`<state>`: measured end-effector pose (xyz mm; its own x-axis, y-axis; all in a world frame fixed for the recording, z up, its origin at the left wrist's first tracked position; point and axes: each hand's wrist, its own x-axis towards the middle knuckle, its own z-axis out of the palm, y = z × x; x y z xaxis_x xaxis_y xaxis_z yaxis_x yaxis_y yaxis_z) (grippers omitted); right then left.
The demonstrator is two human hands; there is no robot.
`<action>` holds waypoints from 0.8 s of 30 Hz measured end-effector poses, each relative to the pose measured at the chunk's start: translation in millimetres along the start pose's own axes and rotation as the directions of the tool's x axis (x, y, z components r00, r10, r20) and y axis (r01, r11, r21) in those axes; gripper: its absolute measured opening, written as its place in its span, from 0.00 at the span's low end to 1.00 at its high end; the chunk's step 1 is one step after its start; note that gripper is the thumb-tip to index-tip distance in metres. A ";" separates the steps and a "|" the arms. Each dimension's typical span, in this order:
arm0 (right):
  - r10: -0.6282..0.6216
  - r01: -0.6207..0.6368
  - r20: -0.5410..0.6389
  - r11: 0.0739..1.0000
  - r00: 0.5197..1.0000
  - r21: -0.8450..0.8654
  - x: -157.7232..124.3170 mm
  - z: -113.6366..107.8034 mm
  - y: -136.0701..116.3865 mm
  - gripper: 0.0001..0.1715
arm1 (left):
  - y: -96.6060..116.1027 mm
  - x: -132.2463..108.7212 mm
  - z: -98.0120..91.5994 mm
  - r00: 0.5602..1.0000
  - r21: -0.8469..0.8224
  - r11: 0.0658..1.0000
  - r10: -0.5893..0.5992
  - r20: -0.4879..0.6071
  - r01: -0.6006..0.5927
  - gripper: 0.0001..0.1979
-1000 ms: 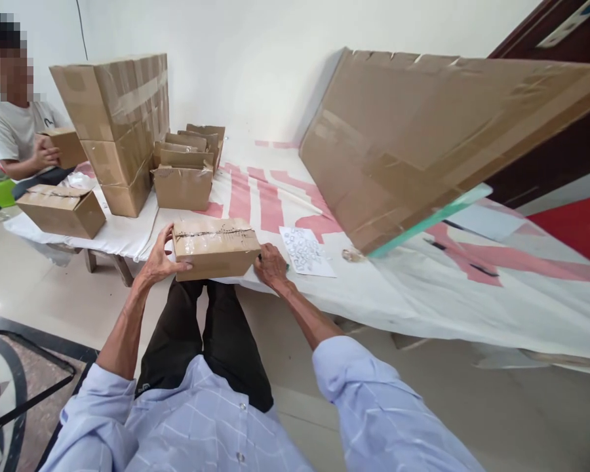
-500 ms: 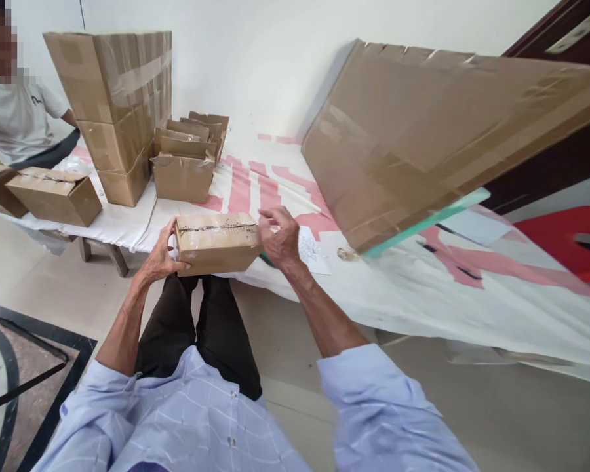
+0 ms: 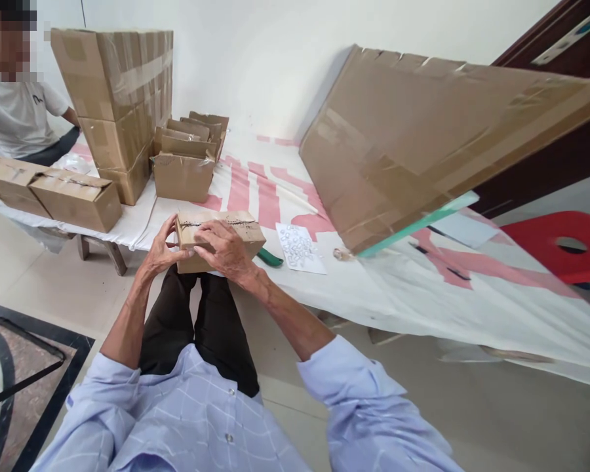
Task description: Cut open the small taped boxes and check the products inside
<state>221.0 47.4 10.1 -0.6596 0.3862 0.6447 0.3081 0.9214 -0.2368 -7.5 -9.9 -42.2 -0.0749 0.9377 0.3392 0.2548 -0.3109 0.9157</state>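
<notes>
A closed cardboard box [image 3: 250, 234] rests at the near edge of the table, with a rough, torn-looking seam running along its top. My left hand [image 3: 163, 248] grips its left end, thumb in front and fingers around the side. Over the left half of the box lies my right hand [image 3: 225, 249], fingertips on the top by the seam and thumb apart from them at the front. Whether tape is under those fingers I cannot tell. Just right of the box is a green curved object [image 3: 269, 257], and beside it a white sheet [image 3: 317, 263] bearing small clear pieces.
Open cardboard boxes [image 3: 184, 178] stand behind, beside a tall stack of taped boxes [image 3: 105, 78]. Two closed boxes [image 3: 81, 203] sit at left near a seated person [image 3: 14, 124]. A large cardboard sheet [image 3: 423, 144] leans at right, near a red stool [image 3: 550, 246].
My right hand has swung left from the box's right end onto its top. The left hand keeps its grip. At far left, the two closed boxes have shifted right and now line up.
</notes>
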 end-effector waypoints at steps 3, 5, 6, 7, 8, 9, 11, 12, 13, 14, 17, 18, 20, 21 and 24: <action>-0.033 0.034 0.026 0.999 0.999 -0.019 2.1 4.2 -1.4 0.08 | -1.7 -0.8 0.2 1.000 -0.010 1.000 0.004 0.027 -0.004 0.61; -0.054 0.055 0.025 0.998 0.998 -0.028 0.4 6.4 -2.4 0.09 | -2.4 -2.4 -0.6 0.999 -0.013 1.000 0.008 0.047 -0.008 0.61; -0.063 0.063 0.020 0.998 0.998 -0.029 -1.1 7.3 -2.7 0.10 | -2.5 -3.2 -1.1 0.998 -0.013 1.000 0.009 0.056 -0.009 0.61; -0.070 0.070 0.014 0.997 0.997 -0.029 -2.8 8.1 -2.8 0.11 | -2.4 -4.0 -1.7 0.998 -0.013 1.000 0.010 0.063 -0.009 0.61; -0.075 0.076 0.009 0.997 0.997 -0.028 -4.4 8.7 -2.7 0.12 | -2.0 -4.8 -2.2 0.998 -0.014 1.000 0.010 0.068 -0.010 0.61; -0.080 0.080 0.003 0.996 0.997 -0.029 -6.0 9.3 -2.6 0.13 | -1.4 -5.4 -2.6 0.997 -0.014 1.000 0.009 0.072 -0.008 0.60; -0.089 0.089 -0.013 0.995 0.996 -0.035 -8.8 10.4 -2.2 0.14 | 0.1 -6.2 -2.9 0.997 -0.014 1.000 -0.001 0.075 0.002 0.61; -0.097 0.096 -0.026 0.994 0.995 -0.043 -10.1 11.1 -2.1 0.14 | 1.0 -6.4 -3.0 0.997 -0.014 1.000 -0.007 0.077 0.008 0.61; -0.110 0.107 -0.045 0.993 0.993 -0.053 -11.3 11.9 -2.1 0.14 | 1.8 -6.4 -2.9 0.997 -0.012 1.000 -0.012 0.080 0.013 0.62; -0.125 0.120 -0.067 0.991 0.990 -0.065 -12.5 12.9 -2.4 0.14 | 2.5 -6.3 -2.8 0.996 -0.009 1.000 -0.016 0.084 0.017 0.62; -0.165 0.151 -0.121 0.981 0.979 -0.118 -16.8 17.3 -4.8 0.13 | 4.3 -5.7 -2.9 0.996 0.009 1.000 -0.030 0.089 0.029 0.62; -0.170 0.150 -0.137 0.978 0.976 -0.144 -18.4 19.4 -6.0 0.12 | 4.9 -5.6 -3.1 0.996 0.015 0.999 -0.035 0.088 0.033 0.62; -0.162 0.129 -0.158 0.972 0.974 -0.199 -22.0 24.1 -8.5 0.10 | 6.0 -5.7 -4.1 0.995 0.022 0.999 -0.039 0.088 0.037 0.62; -0.155 0.116 -0.166 0.968 0.974 -0.223 -23.7 26.6 -9.6 0.09 | 6.6 -5.9 -4.8 0.995 0.023 0.999 -0.038 0.093 0.036 0.62; -0.147 0.101 -0.169 0.962 0.975 -0.254 -27.8 33.2 -11.3 0.08 | 8.3 -6.6 -7.2 0.993 0.014 0.999 -0.034 0.112 0.032 0.62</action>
<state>213.1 27.6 -29.3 -0.5719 0.2338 0.7863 0.4042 0.9144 0.0222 -11.9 -19.8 -35.3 0.0251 0.9591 0.2819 0.2660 -0.2782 0.9230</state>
